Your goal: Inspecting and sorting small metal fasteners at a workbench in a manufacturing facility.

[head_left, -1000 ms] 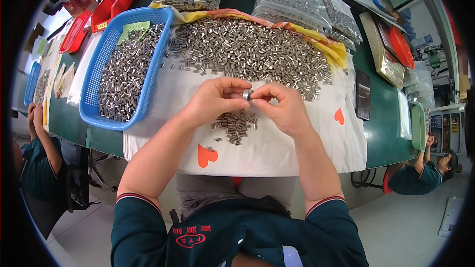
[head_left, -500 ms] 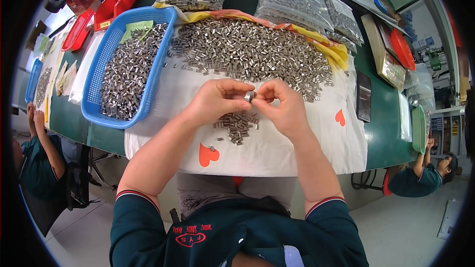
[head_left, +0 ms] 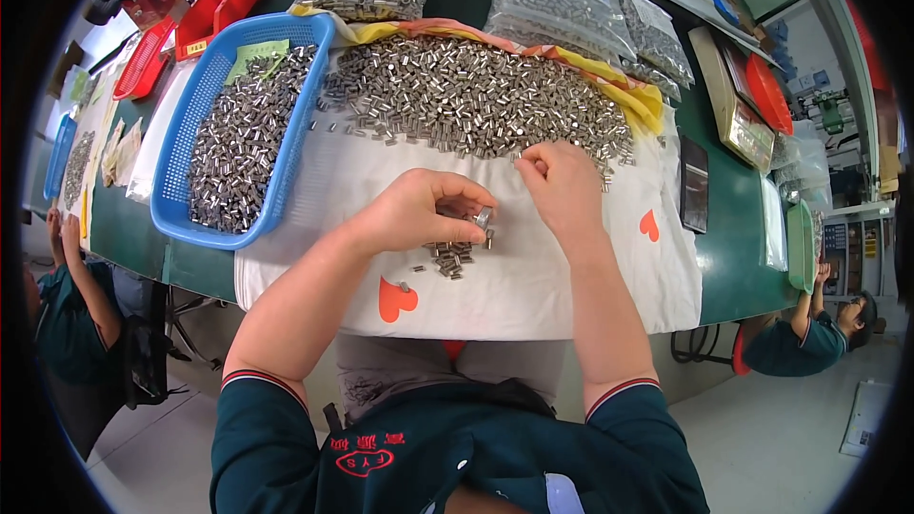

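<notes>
My left hand (head_left: 409, 212) is closed around a short silver metal ring-like piece (head_left: 483, 218), pinched between thumb and fingers. Below it on the white cloth (head_left: 533, 286) lies a small heap of metal cylinders (head_left: 447, 259), partly hidden by that hand. My right hand (head_left: 564, 188) is pinched at the near edge of a large spread pile of small shiny metal cylinders (head_left: 476, 86). A tiny grey bit shows at its fingertips, too small to tell whether it is gripped.
A blue plastic basket (head_left: 162, 171) of similar cylinders stands at the left. Clear bags of metal parts (head_left: 562, 0) lie behind the pile. A dark phone (head_left: 695, 186) rests on the green table at the right. Other people sit at both sides.
My right hand has parted from the left and moved up and right to the pile's edge. My left hand has come slightly down, keeping the metal piece.
</notes>
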`<state>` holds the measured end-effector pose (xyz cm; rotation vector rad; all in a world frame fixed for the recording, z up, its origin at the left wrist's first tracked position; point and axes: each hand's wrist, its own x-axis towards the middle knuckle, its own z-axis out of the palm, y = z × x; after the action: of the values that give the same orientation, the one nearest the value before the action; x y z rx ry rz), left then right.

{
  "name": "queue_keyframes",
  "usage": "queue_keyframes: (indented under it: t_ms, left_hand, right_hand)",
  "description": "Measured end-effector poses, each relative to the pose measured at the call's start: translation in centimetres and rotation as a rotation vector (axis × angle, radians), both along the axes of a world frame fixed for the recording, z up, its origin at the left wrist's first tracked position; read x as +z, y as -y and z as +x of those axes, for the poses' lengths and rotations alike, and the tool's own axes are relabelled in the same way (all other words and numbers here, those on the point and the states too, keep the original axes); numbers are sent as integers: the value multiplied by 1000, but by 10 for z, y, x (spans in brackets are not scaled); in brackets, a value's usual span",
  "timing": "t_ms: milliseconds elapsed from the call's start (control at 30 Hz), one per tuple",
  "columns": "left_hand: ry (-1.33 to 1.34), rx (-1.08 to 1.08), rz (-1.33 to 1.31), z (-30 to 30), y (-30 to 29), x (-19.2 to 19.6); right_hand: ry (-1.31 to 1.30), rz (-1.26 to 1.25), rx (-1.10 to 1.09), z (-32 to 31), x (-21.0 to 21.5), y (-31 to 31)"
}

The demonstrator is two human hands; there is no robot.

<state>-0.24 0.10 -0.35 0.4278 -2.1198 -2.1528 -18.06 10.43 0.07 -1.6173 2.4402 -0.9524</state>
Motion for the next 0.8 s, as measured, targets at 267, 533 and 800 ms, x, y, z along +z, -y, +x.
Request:
queue_keyframes:
  t_ms: [267,533,800]
  left_hand:
    - [-57,103,156,-2,2,-5]
    - [-82,194,354,-4,6,-6]
    - [-45,223,230,-5,4,-11]
  right_hand:
    - [-163,81,6,8,-7,-2]
    - [621,16,262,22,28,-10]
    - [347,-115,290,33,18,-8]
